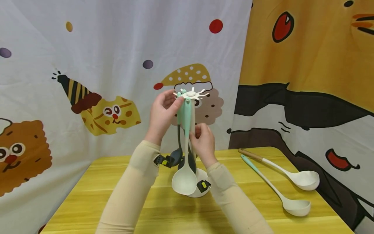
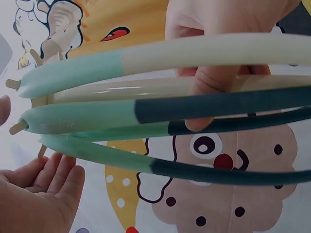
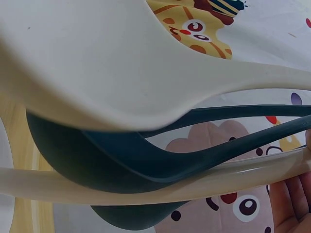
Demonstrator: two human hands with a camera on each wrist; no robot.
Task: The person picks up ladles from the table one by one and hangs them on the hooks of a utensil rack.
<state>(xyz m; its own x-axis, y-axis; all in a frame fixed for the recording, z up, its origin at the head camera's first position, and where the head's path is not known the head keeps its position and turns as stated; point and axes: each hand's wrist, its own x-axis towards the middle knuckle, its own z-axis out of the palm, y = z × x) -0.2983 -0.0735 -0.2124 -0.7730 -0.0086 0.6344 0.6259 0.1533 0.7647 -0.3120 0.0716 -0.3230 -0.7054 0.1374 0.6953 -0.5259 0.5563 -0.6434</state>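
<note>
On the left I have the left hand (image 1: 163, 112) up at the top of the white utensil stand (image 1: 191, 94), its thumb and fingers apart and rather straight, one to each side of the hook tips. Just inside it I see three dark teal utensils (image 2: 209, 103) hanging from the hooks by mint-green handle ends; their heads overlap, so I cannot tell each one's shape.

In front of them hangs the white ladle (image 1: 184, 180), upright, bowl down. Its upper handle is smooth mint green, with a hole at the tip where the hook passes through; below that the shaft turns off-white and runs into a deep, round, matte bowl close above the stand's round base.

Next I have the right hand (image 1: 203, 142), fingers closed around the stand's pale pole, thumb on the near side.

Well to the right, two more white ladles lie on the yellow wood-grained bench (image 1: 79, 204): a mint-handled ladle (image 1: 296, 207) nearer me, and a brown-handled ladle (image 1: 306, 179) beyond it.
</note>
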